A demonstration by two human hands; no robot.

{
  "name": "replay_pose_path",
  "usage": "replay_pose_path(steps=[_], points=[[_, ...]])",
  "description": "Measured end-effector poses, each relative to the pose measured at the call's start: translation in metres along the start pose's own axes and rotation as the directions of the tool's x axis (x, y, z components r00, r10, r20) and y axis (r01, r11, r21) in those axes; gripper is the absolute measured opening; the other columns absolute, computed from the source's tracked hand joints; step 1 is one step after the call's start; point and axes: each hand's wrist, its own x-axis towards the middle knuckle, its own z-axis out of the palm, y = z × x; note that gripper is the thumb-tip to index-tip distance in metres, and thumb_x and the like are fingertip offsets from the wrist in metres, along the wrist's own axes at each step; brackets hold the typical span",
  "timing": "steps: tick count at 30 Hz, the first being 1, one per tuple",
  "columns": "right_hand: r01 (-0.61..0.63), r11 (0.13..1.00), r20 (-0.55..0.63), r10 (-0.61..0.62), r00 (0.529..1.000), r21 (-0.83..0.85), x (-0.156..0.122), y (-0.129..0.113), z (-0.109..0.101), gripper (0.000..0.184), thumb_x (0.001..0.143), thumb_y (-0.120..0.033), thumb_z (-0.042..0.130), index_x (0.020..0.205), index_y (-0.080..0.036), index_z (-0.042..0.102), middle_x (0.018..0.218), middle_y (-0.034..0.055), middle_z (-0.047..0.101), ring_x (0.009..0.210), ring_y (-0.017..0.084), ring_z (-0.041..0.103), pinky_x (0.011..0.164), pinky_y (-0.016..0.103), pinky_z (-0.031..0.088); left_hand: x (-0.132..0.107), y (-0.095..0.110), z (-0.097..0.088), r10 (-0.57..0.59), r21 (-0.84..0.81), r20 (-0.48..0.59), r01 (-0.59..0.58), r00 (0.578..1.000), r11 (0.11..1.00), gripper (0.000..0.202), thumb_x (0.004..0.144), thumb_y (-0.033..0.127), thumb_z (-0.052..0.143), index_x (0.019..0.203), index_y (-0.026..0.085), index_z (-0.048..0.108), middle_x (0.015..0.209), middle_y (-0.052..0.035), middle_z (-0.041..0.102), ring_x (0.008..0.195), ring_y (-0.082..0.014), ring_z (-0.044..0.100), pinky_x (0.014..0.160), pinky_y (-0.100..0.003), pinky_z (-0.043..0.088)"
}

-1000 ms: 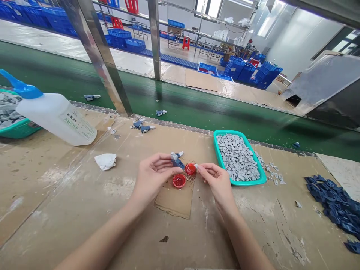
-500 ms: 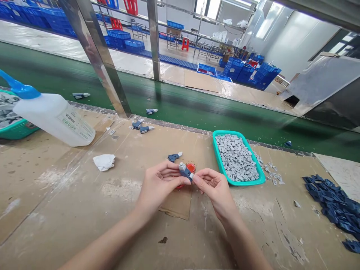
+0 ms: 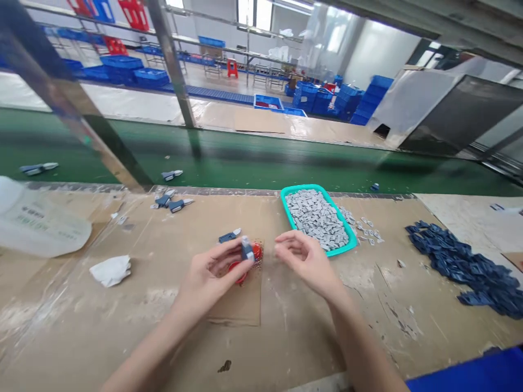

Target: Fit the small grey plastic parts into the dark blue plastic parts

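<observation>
My left hand (image 3: 208, 275) pinches a small blue and white plastic part (image 3: 247, 249) just above two red caps (image 3: 252, 256) that sit on a scrap of cardboard (image 3: 241, 302). My right hand (image 3: 304, 261) hovers to the right of the part with its fingers curled and apart, holding nothing. Another blue and white part (image 3: 229, 236) lies on the table just beyond my left hand. A teal tray (image 3: 286, 191) heaped with small grey pieces stands beyond my right hand.
A pile of dark blue parts (image 3: 461, 267) lies at the right. A white bottle (image 3: 36, 228) lies at the left, with a crumpled white tissue (image 3: 111, 270) near it. Assembled parts (image 3: 174, 204) rest by the green conveyor belt (image 3: 245, 160), and more ride on it.
My right hand has let go of the part and drawn away to the right. My left hand keeps the part. The view has swung to the right.
</observation>
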Motion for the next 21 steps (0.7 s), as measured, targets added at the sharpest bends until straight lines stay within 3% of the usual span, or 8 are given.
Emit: replay_pose_path(steps=[2,4,7,8,10,13,17,21], points=[[0.005,0.964,-0.262,-0.077,0.962,-0.266,0.006,0.009,-0.025,0.022,0.083,-0.039,0.060,0.094,-0.021,0.066,0.089,0.0049,0.068,0.079,0.020,0.061,0.067,0.030,0.045,0.016,0.002,-0.010,0.032,0.081,-0.013,-0.030,0.999,0.996,0.049,0.073,0.033,0.073,0.119,0.018,0.062,0.115,-0.0103,0.069,0.108,-0.0259,0.064,0.102,-0.043,0.048],[-0.083,0.860,-0.391,-0.141,0.910,-0.504,0.012,0.020,-0.043,0.021,0.084,-0.037,0.059,0.094,-0.022,0.070,0.093,0.0062,0.068,0.081,0.022,0.060,0.071,0.033,0.045,0.040,0.004,-0.022,0.097,0.211,-0.011,-0.093,0.995,0.973,0.048,0.079,0.034,0.066,0.123,0.017,0.058,0.118,-0.0116,0.067,0.114,-0.0254,0.061,0.103,-0.042,0.045],[-0.189,0.721,-0.401,-0.133,0.907,-0.667,0.021,0.031,-0.050,0.021,0.083,-0.034,0.061,0.096,-0.022,0.072,0.091,0.0077,0.068,0.088,0.025,0.059,0.076,0.035,0.043,0.091,0.003,-0.039,0.227,0.494,-0.002,-0.197,0.974,0.847,0.041,0.083,0.025,0.054,0.123,0.016,0.058,0.118,-0.0120,0.067,0.112,-0.0251,0.061,0.101,-0.040,0.045],[-0.220,0.691,-0.403,-0.113,0.908,-0.688,0.023,0.033,-0.048,0.022,0.083,-0.033,0.062,0.098,-0.021,0.072,0.091,0.0083,0.068,0.090,0.026,0.058,0.076,0.034,0.042,0.111,0.002,-0.043,0.249,0.608,0.001,-0.198,0.969,0.769,0.041,0.083,0.021,0.050,0.124,0.017,0.057,0.118,-0.0119,0.067,0.111,-0.0254,0.061,0.100,-0.040,0.045],[-0.278,0.639,-0.419,-0.076,0.905,-0.717,0.027,0.033,-0.041,0.023,0.082,-0.032,0.063,0.101,-0.021,0.072,0.093,0.0095,0.068,0.092,0.027,0.057,0.074,0.034,0.041,0.150,-0.002,-0.049,0.258,0.836,-0.007,-0.136,0.966,0.531,0.046,0.080,0.014,0.047,0.124,0.017,0.058,0.118,-0.0116,0.067,0.112,-0.0284,0.060,0.098,-0.040,0.044],[-0.323,0.612,-0.440,-0.045,0.897,-0.722,0.031,0.030,-0.033,0.022,0.083,-0.031,0.063,0.101,-0.020,0.070,0.095,0.0103,0.068,0.094,0.028,0.057,0.072,0.033,0.040,0.196,-0.010,-0.047,0.252,0.917,-0.007,-0.095,0.968,0.387,0.050,0.075,0.009,0.048,0.123,0.014,0.060,0.119,-0.0156,0.065,0.115,-0.0339,0.057,0.097,-0.043,0.042],[-0.357,0.597,-0.467,-0.034,0.884,-0.719,0.034,0.028,-0.030,0.022,0.086,-0.035,0.059,0.096,-0.018,0.070,0.094,0.0128,0.068,0.094,0.030,0.057,0.071,0.035,0.039,0.221,-0.023,-0.038,0.261,0.939,0.008,-0.097,0.965,0.331,0.057,0.078,0.009,0.046,0.135,0.012,0.048,0.122,-0.0187,0.063,0.113,-0.0330,0.058,0.093,-0.042,0.044],[-0.379,0.565,-0.472,-0.020,0.882,-0.733,0.035,0.027,-0.030,0.021,0.085,-0.034,0.060,0.093,-0.017,0.069,0.092,0.0153,0.069,0.095,0.033,0.057,0.073,0.037,0.038,0.216,-0.026,-0.031,0.292,0.939,0.005,-0.105,0.956,0.326,0.066,0.085,0.012,0.040,0.148,0.014,0.025,0.119,-0.0184,0.064,0.120,-0.0324,0.054,0.094,-0.044,0.043]])
